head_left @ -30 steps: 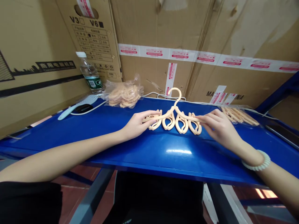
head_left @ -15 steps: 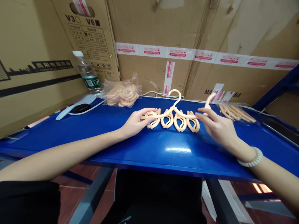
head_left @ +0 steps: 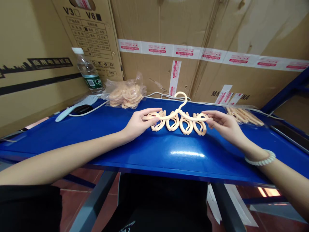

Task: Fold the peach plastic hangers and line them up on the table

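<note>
A peach plastic hanger [head_left: 180, 118] with a hook on top and several loop clips below lies on the blue table [head_left: 154, 151]. My left hand [head_left: 137, 124] pinches its left arm end between thumb and fingers. My right hand [head_left: 223, 124] grips the right arm end, fingers curled round it. A white bead bracelet sits on my right wrist.
A clear bag of peach loop parts [head_left: 125, 95] lies at the back left, beside a water bottle [head_left: 88, 72] and a light blue handled device [head_left: 74, 105] with a white cable. A bag of peach bars [head_left: 243, 116] lies at the back right. Cardboard boxes wall the back.
My right hand swung the hanger's right arm up off the table, then brought it down; it now holds that arm end level with the left arm. The left hand kept its grip.
</note>
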Action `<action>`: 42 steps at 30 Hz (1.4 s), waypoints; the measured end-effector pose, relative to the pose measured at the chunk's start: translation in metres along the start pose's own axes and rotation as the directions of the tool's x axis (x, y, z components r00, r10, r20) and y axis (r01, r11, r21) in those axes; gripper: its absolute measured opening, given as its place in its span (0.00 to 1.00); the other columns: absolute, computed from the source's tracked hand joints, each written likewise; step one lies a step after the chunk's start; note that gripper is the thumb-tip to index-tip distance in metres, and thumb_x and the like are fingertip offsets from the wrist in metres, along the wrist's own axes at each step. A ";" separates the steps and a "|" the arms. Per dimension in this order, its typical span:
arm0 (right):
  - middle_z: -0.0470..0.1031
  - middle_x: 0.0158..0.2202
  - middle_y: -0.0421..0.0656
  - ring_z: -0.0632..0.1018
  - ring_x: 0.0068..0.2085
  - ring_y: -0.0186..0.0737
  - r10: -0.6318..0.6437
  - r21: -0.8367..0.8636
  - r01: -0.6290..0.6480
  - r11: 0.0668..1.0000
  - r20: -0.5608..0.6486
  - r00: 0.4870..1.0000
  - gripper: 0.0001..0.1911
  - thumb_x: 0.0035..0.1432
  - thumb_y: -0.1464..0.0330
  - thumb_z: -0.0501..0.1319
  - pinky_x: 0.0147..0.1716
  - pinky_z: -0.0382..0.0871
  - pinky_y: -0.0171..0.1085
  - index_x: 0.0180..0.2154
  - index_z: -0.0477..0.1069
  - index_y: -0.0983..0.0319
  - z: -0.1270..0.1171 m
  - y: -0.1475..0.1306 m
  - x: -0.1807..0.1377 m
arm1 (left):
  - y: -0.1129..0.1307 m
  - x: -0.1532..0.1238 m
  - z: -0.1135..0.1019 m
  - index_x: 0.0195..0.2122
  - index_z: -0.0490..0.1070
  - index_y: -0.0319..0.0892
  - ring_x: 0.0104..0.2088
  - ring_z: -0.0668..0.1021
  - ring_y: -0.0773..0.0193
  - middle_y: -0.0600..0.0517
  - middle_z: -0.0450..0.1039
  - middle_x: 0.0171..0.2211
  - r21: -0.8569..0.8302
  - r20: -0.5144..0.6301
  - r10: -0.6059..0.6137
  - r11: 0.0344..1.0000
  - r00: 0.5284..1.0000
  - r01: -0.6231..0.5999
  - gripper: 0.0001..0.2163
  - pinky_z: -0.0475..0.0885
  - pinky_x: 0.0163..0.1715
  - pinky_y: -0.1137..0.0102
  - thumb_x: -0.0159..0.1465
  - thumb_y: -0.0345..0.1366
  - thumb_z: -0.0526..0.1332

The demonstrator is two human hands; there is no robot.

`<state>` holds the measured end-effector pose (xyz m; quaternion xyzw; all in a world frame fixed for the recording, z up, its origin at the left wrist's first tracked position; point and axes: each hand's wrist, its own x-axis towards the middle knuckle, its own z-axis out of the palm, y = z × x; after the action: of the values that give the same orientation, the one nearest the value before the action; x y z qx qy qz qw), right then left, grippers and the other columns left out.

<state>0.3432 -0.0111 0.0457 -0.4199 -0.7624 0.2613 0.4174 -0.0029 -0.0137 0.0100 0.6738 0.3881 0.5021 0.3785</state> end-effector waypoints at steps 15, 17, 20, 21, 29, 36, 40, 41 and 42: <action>0.78 0.33 0.41 0.81 0.31 0.41 0.011 0.334 -0.035 0.942 0.072 0.997 0.18 0.58 0.60 0.74 0.34 0.80 0.42 0.34 0.66 0.58 0.041 -0.014 -0.010 | 0.007 -0.012 0.021 0.71 0.48 0.50 0.31 0.79 0.64 0.53 0.73 0.35 -0.074 0.045 0.143 0.987 0.989 -0.139 0.39 0.81 0.31 0.70 0.63 0.40 0.69; 0.80 0.38 0.44 0.82 0.36 0.43 -0.053 0.291 -0.005 0.957 0.192 0.980 0.12 0.61 0.61 0.72 0.41 0.81 0.44 0.38 0.73 0.60 0.044 -0.019 -0.013 | 0.007 -0.013 0.023 0.68 0.49 0.49 0.30 0.79 0.65 0.54 0.72 0.34 -0.071 0.022 0.161 0.985 0.987 -0.159 0.38 0.81 0.30 0.71 0.63 0.42 0.70; 0.78 0.51 0.49 0.81 0.46 0.45 -0.142 0.245 0.053 0.968 0.358 0.923 0.15 0.65 0.62 0.69 0.48 0.80 0.46 0.51 0.76 0.59 0.046 -0.024 -0.018 | 0.005 -0.015 0.024 0.61 0.56 0.47 0.28 0.79 0.67 0.55 0.73 0.36 -0.078 -0.001 0.190 0.979 0.982 -0.190 0.31 0.81 0.27 0.72 0.62 0.44 0.71; 0.76 0.54 0.49 0.81 0.47 0.45 -0.168 0.239 0.076 0.968 0.393 0.904 0.17 0.66 0.63 0.68 0.49 0.80 0.46 0.55 0.75 0.58 0.047 -0.025 -0.019 | 0.004 -0.015 0.024 0.57 0.59 0.47 0.27 0.79 0.68 0.55 0.73 0.36 -0.080 -0.010 0.199 0.977 0.980 -0.199 0.28 0.81 0.26 0.72 0.62 0.44 0.71; 0.73 0.53 0.48 0.79 0.49 0.43 -0.211 0.268 0.100 0.958 0.427 0.879 0.23 0.68 0.64 0.66 0.52 0.78 0.45 0.63 0.70 0.54 0.045 -0.024 -0.023 | 0.010 -0.019 0.019 0.34 0.75 0.39 0.36 0.82 0.62 0.46 0.80 0.37 0.087 0.065 0.269 0.958 0.961 -0.274 0.12 0.82 0.35 0.71 0.65 0.45 0.68; 0.73 0.56 0.48 0.78 0.52 0.46 -0.166 0.224 0.084 0.971 0.376 0.912 0.20 0.66 0.62 0.68 0.57 0.74 0.50 0.59 0.74 0.53 0.041 -0.023 -0.023 | 0.011 -0.022 0.019 0.46 0.78 0.40 0.49 0.82 0.57 0.44 0.80 0.49 0.009 0.213 0.364 0.927 0.907 -0.374 0.09 0.80 0.51 0.65 0.66 0.35 0.66; 0.71 0.56 0.48 0.78 0.50 0.42 -0.199 0.283 0.085 0.955 0.403 0.893 0.21 0.67 0.64 0.67 0.56 0.76 0.46 0.60 0.73 0.54 0.044 -0.026 -0.024 | 0.011 -0.022 0.021 0.56 0.75 0.42 0.55 0.80 0.54 0.42 0.74 0.58 -0.108 0.320 0.286 0.958 0.903 -0.265 0.18 0.80 0.53 0.63 0.65 0.33 0.68; 0.70 0.56 0.48 0.78 0.51 0.42 -0.202 0.293 0.082 0.953 0.409 0.890 0.22 0.67 0.65 0.67 0.56 0.76 0.46 0.61 0.73 0.54 0.045 -0.026 -0.025 | 0.011 -0.021 0.021 0.57 0.74 0.42 0.55 0.80 0.54 0.41 0.73 0.59 -0.135 0.338 0.255 0.966 0.906 -0.221 0.19 0.80 0.53 0.63 0.65 0.32 0.68; 0.69 0.57 0.48 0.78 0.51 0.42 -0.204 0.299 0.079 0.951 0.413 0.888 0.22 0.67 0.65 0.66 0.56 0.76 0.45 0.61 0.72 0.53 0.045 -0.027 -0.025 | 0.011 -0.021 0.021 0.59 0.73 0.42 0.54 0.80 0.54 0.41 0.72 0.59 -0.157 0.345 0.224 0.971 0.912 -0.179 0.20 0.80 0.54 0.62 0.65 0.33 0.67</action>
<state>0.3007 -0.0484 0.0320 -0.2313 -0.8219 0.4205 0.3069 0.0148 -0.0395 0.0080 0.7663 0.2090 0.4294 0.4298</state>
